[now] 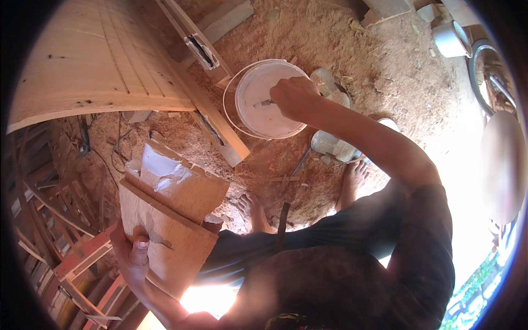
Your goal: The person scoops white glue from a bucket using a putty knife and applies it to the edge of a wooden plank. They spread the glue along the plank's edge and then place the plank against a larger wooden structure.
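My left hand point(133, 256) grips a piece of wooden board point(165, 231) from its lower left edge, thumb across its front face. Just behind it stands another board part point(201, 190), and a thick smear of white paste point(164, 166) coats its upper left. My right hand point(294, 99) is closed in a fist over a white round bucket point(239, 104). From the fist a small flat-bladed tool point(265, 103) points left over the bucket's pale contents. The handle of this tool is hidden in my fingers.
A large planked wooden panel point(82, 60) fills the upper left, with a slotted beam point(223, 137) along it. Clear jars point(325, 144) stand right of the bucket, near my bare feet point(254, 212). Farther right are a metal pot point(450, 39) and a wheel point(484, 77). Sawdust covers the ground.
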`<move>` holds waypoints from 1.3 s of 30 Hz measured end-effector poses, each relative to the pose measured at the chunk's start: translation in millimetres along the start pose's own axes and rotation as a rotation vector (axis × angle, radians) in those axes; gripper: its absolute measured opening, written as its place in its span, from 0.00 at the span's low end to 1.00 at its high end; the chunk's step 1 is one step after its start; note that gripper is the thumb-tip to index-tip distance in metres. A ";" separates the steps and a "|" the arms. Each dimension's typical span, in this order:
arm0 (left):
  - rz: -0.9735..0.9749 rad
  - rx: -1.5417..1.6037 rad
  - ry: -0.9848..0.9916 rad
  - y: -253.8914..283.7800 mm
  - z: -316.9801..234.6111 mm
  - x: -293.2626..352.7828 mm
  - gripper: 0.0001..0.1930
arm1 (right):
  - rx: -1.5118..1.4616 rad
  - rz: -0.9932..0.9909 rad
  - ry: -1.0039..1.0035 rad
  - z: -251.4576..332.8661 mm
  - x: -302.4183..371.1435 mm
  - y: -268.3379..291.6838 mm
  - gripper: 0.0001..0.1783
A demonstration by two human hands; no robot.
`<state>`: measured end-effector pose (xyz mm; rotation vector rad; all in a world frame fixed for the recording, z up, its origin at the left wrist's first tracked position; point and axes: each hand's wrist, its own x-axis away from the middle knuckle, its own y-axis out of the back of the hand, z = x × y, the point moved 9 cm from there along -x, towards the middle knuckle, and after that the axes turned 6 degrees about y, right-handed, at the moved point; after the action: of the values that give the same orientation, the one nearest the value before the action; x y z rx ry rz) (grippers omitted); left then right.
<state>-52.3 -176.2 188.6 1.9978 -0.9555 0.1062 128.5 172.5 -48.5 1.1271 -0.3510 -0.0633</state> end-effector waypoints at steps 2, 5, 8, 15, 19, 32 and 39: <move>0.000 -0.031 0.022 3.3 4.4 2.1 0.60 | -0.007 0.005 -0.005 1.8 -9.1 -10.3 0.06; -0.009 -0.002 0.022 4.3 11.5 2.4 0.60 | -0.031 0.029 -0.003 5.2 -17.2 -23.5 0.07; -0.108 0.090 -0.019 2.6 10.4 5.7 0.60 | -0.040 0.027 -0.032 5.5 -19.7 -42.0 0.07; -0.110 0.043 -0.007 -1.6 -6.4 8.1 0.59 | -0.181 0.071 -0.018 -22.1 -7.1 -20.8 0.11; -0.052 0.035 0.023 -6.7 -3.2 0.8 0.54 | -0.645 -0.017 -0.074 -44.2 41.8 43.9 0.13; 0.089 0.013 -0.043 -27.1 -42.8 -9.0 0.39 | -0.443 -0.554 0.441 85.4 134.0 214.4 0.22; 0.058 -0.020 -0.063 -29.4 -52.6 3.6 0.36 | -0.035 -0.680 0.544 119.2 143.1 232.5 0.23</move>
<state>-15.9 -129.8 201.4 1.9658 -1.0508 0.0665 197.6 137.1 239.1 1.1384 0.5245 -0.3512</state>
